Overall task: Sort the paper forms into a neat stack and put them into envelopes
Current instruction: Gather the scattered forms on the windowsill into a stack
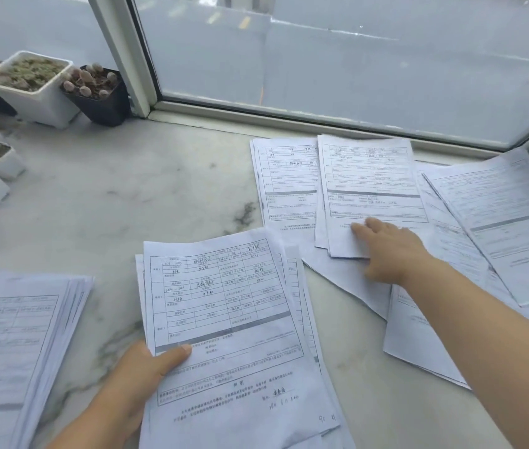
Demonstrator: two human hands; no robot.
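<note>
Fingers of the left hand clamp a bundle of forms (thumb on top) above the marble sill; the right hand presses straight fingers on scattered forms near the window.

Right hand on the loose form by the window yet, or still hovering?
Touching. The head view shows the right hand with fingers laid flat on the lower edge of the loose form, no gap visible.

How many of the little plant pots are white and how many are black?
White pots: 5
Black pots: 2 (one is partly hidden behind the big white pot at the left edge)
Total: 7
</note>
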